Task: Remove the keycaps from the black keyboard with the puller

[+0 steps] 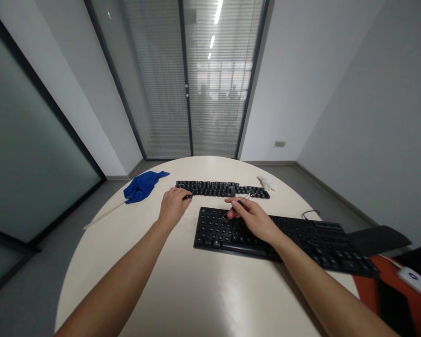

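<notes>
My right hand [256, 220] is closed round a wire keycap puller [225, 217], whose wire loop hangs over the left part of a black keyboard [245, 249]. Bare switch stems show there, where the caps are off. Thin wire also sticks out behind the fingers. Black keycaps [210, 188] lie in tight rows on the table beyond the keyboard. At the left end of these rows, my left hand [173, 203] has its fingertips closed on a black keycap [187, 197], resting at table level. The fingers partly cover that keycap.
The round cream table [140, 262] carries a blue cloth [143, 186] with a pale stick [103, 216] at the left. A crumpled white tissue [266, 182] lies at the back right. An orange surface [368, 285] with a white power strip [417, 283] stands at the right.
</notes>
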Tool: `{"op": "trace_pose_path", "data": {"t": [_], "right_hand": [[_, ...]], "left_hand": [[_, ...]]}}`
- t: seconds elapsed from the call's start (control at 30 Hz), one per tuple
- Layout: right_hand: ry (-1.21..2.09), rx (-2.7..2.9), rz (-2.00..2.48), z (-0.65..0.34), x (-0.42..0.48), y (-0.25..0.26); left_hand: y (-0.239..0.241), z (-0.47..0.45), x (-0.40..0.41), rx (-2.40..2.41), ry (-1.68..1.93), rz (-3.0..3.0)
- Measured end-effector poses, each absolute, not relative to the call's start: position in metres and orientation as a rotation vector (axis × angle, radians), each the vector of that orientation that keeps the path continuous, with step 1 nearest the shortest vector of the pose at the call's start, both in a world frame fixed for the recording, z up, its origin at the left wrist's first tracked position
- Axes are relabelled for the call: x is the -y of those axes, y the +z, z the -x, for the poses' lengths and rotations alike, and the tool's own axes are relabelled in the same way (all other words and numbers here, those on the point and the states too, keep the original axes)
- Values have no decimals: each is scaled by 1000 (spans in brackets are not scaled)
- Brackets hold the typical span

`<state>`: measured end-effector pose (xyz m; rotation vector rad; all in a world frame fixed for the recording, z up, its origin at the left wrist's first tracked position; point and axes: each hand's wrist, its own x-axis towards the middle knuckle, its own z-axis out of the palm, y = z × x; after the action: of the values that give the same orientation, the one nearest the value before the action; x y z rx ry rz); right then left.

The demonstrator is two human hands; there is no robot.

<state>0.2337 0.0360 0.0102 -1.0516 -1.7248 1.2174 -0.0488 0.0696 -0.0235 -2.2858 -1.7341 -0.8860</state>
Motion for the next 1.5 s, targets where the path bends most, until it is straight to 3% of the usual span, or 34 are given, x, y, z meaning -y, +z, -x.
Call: {"op": "trace_pose_path", "data": {"t": [0.4, 1.5], "right_hand": [[1260, 1723, 1052, -231, -38, 7], [1186, 1840, 1096, -234, -40, 0]], "left_hand": [[-10, 39, -80, 1734, -776, 2412], [-27, 58, -81, 1650, -807, 2381]]}}
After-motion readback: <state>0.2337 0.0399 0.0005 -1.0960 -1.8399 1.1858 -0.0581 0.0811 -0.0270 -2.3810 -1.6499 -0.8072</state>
